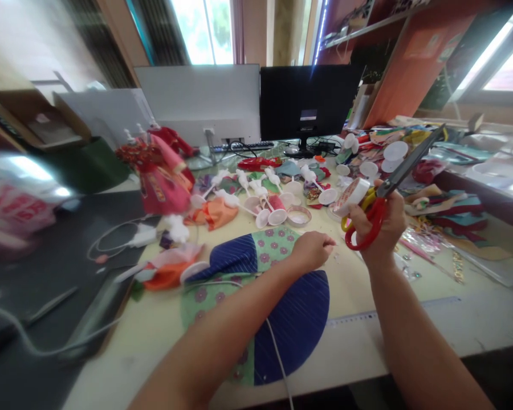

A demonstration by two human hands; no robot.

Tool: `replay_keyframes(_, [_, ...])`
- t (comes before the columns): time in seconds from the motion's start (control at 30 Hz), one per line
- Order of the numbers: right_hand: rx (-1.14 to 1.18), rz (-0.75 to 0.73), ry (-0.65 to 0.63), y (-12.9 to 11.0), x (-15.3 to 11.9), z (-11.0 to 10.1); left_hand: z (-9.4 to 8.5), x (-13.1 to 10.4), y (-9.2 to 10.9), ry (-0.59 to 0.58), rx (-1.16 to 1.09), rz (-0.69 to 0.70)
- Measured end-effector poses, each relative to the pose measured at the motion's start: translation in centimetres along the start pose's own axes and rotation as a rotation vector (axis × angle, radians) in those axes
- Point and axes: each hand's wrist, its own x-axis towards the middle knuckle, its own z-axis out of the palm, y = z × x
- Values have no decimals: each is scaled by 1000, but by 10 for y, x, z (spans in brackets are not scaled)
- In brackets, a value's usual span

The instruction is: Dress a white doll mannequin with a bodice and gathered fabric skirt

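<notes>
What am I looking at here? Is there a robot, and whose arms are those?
No robot here! A person wears a camera on their head, looking down at their own two bare hands, and this one picture comes from it. The right hand holds big scissors with red and yellow handles. The left hand is over a round cloth, part blue and part green with flowers; I can't tell if it holds anything. On the table there are also a long ruler, little white figures and lots of colorful cloth scraps. Two screens stand behind.
</notes>
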Motion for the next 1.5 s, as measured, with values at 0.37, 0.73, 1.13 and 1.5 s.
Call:
replay_keyframes(0.37, [41, 119, -250, -18, -14, 10, -38, -49, -8, 376, -142, 5])
replay_keyframes(0.73, [530, 396, -709, -57, -62, 38, -84, -113, -16, 233, -451, -33])
replay_keyframes(1.13, [-162, 100, -864, -38, -59, 39, -138, -149, -46, 578, -817, -101])
replay_keyframes(1.5, [-452, -86, -1023, -28, -67, 44, -131, -153, -49, 518, -565, -84])
